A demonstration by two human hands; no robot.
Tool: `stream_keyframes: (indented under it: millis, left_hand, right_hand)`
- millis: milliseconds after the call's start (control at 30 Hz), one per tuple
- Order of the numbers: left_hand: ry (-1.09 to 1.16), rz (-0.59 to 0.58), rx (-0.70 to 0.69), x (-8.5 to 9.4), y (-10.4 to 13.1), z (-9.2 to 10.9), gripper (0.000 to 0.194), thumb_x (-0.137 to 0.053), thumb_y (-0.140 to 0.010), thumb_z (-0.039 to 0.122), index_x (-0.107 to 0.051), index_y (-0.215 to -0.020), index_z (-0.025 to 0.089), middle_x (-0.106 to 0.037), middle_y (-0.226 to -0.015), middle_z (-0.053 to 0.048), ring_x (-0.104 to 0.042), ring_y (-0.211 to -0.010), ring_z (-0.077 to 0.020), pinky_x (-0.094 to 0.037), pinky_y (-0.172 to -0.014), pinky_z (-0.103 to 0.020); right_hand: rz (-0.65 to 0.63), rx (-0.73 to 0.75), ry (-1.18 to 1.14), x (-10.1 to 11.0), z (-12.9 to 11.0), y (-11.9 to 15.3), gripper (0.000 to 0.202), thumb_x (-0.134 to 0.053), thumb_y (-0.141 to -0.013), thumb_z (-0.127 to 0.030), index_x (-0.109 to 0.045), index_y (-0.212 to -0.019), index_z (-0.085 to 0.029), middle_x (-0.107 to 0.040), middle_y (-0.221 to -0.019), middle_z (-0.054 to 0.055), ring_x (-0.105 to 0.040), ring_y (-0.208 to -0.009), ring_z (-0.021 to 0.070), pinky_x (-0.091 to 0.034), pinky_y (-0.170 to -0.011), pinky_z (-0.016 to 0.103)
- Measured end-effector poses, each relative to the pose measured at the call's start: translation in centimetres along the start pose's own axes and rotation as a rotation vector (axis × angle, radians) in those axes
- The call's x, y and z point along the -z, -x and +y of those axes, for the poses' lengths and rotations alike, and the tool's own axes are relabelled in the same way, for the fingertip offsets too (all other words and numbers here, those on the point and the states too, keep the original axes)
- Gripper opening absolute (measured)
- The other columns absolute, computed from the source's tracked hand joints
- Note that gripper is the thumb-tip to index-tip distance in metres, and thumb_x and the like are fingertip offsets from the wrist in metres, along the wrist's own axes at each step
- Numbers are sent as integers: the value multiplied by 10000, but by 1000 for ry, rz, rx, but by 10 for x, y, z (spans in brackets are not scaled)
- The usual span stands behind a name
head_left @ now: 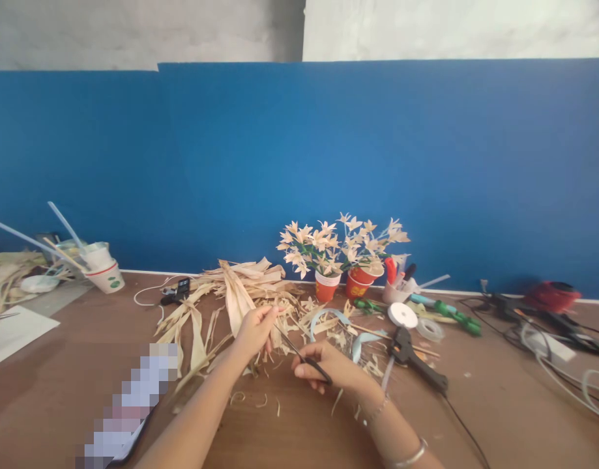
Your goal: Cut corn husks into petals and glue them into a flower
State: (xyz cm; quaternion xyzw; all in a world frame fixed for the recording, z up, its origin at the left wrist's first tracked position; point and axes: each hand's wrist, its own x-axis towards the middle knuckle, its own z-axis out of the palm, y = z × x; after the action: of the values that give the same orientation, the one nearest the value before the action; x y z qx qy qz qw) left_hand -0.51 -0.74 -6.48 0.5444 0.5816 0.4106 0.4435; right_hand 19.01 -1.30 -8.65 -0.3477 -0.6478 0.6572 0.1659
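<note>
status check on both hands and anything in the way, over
right hand holding scissors; left hand pinched closed, piece in it too small to tell; dried leaves crowd just beyond

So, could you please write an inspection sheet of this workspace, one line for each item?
Surface: brown table, with thin scraps.
Work things: scissors; pale dried strips; pale flowers in red cups.
Clutter: black glue gun, white roll, left-side paper cup.
Grippers: bare hands; left hand has fingers pinched, contents too small to tell; right hand holds the scissors.
Cables: black cable from the glue gun; tangled cables at far right.
Surroundings: blue panel behind, pale wall above; other people: nothing seen.
</note>
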Motion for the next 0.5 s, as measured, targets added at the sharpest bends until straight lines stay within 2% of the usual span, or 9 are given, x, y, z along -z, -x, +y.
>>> stream_keyframes:
  millis: [133,267,367,500]
  left_hand:
    - [-129,136,-110,3,1,-2,475,-398,-841,516,-656,-1014,156,-407,-369,72,-469,-330,-132,-318,-360,-206]
    - [-273,250,-192,4,4,-1,433,-382,-858,488,-672,-960,183,-370,-388,68,-435,-393,-126,-297,-429,-211]
    - [-398,344,-238,4,6,2,411,-378,-865,461,-679,-828,184,-361,-425,59,-385,-441,-116,-264,-465,-218]
    - [-488,386,-238,4,9,4,403,-374,-871,435,-671,-769,182,-348,-453,58,-337,-463,-109,-231,-484,-228]
  right_hand:
    - [-28,13,-32,-1,1,-1,441,-723,-635,-516,-626,-813,-124,-525,-525,-48,-503,-446,66,-422,-406,154]
    - [-28,8,21,-3,4,-2,423,-728,-642,-499,-634,-804,-120,-533,-501,-45,-481,-419,62,-400,-380,149]
    - [1,-5,62,-5,4,-3,411,-735,-639,-487,-641,-797,-119,-534,-495,-44,-471,-413,60,-387,-368,144]
    - [30,-31,93,-7,2,-3,406,-728,-646,-487,-651,-794,-116,-522,-486,-48,-450,-394,49,-373,-355,136]
